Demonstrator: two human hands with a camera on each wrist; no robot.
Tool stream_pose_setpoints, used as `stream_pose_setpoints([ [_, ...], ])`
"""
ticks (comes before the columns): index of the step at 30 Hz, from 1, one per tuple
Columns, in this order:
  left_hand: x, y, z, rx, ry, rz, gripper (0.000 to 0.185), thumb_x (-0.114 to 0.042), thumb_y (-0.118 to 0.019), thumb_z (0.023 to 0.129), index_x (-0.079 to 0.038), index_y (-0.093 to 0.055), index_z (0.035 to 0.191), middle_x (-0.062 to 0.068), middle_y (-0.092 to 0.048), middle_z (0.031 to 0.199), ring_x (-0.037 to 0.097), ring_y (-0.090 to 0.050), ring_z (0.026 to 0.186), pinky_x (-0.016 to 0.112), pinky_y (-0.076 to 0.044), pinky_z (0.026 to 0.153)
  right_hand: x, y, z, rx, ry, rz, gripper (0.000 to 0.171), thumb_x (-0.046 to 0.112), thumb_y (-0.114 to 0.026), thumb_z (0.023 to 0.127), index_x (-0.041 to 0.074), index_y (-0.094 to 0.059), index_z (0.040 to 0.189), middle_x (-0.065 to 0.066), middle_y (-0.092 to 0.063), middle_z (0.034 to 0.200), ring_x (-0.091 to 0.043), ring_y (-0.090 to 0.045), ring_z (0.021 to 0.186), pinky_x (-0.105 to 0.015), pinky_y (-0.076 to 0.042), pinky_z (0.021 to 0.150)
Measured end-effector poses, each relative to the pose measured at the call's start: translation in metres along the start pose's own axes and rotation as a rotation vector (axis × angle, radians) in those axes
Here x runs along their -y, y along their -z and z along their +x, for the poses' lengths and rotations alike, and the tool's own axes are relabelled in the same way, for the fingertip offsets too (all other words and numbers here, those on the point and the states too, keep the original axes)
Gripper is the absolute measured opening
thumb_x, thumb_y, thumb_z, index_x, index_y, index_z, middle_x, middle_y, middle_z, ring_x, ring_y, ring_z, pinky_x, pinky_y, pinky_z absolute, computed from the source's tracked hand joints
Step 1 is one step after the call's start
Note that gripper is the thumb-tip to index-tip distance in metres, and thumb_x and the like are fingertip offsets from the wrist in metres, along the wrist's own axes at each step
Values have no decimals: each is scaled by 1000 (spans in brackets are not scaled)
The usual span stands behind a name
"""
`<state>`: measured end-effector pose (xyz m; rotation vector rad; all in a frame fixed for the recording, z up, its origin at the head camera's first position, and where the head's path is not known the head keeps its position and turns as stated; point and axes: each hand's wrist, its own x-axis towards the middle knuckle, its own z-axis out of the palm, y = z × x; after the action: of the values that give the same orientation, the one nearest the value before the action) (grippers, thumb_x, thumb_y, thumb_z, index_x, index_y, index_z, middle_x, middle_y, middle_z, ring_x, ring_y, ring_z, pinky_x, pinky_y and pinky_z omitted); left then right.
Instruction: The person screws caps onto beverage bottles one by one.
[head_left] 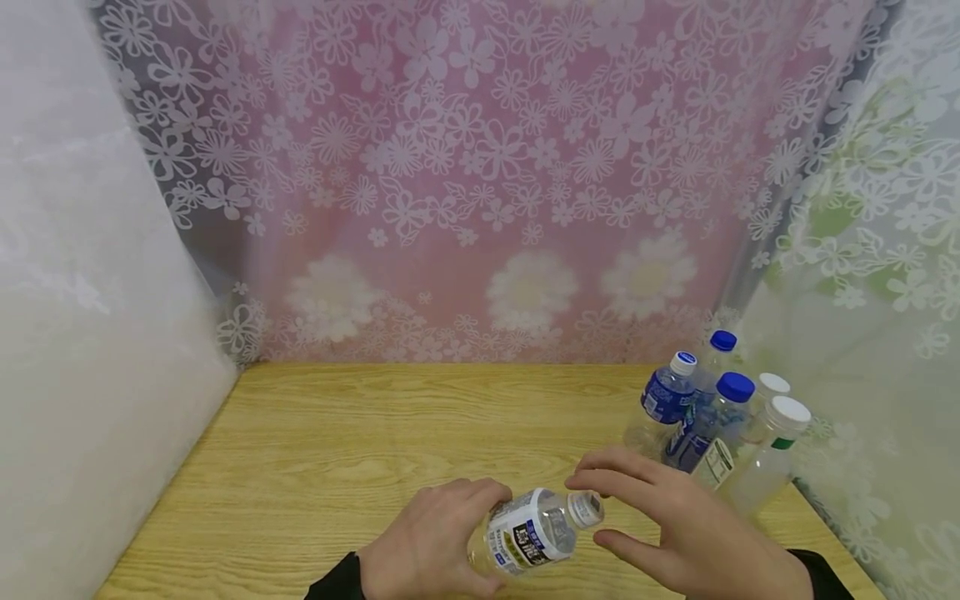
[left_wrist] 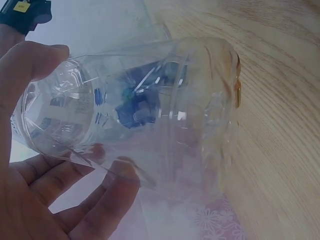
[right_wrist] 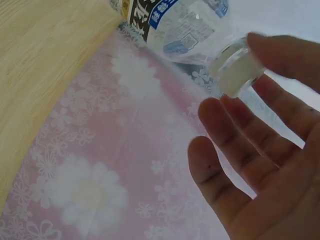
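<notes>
Wooden table (head_left: 315, 450) — left hand (head_left: 427, 542) grips clear bottle (head_left: 534, 533), right hand (head_left: 675, 525) open at its cap (head_left: 585, 508)

Clear labelled bottle (head_left: 534, 532) (white cap on) lies tilted sideways.

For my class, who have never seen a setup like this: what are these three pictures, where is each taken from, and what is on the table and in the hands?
No machine here: a person works with two bare hands. One picture comes from a head-worn camera looking down; the other two from cameras on each wrist. The left hand holds a clear bottle with a black and white label, tilted, in its grip. The right hand has open fingers at the bottle's neck; whether they touch it is unclear. On the wooden table, at the right, stands a group of bottles with blue and white caps.
</notes>
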<state>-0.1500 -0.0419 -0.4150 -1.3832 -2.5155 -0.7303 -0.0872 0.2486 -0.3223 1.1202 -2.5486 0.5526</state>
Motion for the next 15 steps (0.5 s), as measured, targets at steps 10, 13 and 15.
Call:
stream_pose_setpoints([
  [10, 0, -1, -1, 19, 9, -19, 65, -47, -84, 75, -27, -54, 129, -17, -62, 108, 0, -59, 89, 15, -45, 70, 5, -1, 0, 57, -31, -39, 34, 34, -69, 95, 35, -59, 127, 21, -58, 116, 1, -58, 95, -20, -55, 74],
  [13, 0, -2, 0, 27, 18, -20, 65, -49, -84, 76, -27, -54, 129, -17, -63, 109, -1, -58, 88, 15, -44, 70, 6, 0, 1, 84, -89, -60, 25, 40, -66, 96, 36, -61, 120, 22, -57, 109, 5, -54, 88, -20, -53, 69],
  [15, 0, -2, 0, 26, 21, -13, 65, -50, -83, 76, -27, -54, 129, -17, -62, 108, -1, -58, 88, 15, -44, 69, 7, -1, 1, 105, -114, -68, 21, 42, -64, 97, 36, -61, 117, 23, -57, 107, 6, -52, 86, -19, -52, 68],
])
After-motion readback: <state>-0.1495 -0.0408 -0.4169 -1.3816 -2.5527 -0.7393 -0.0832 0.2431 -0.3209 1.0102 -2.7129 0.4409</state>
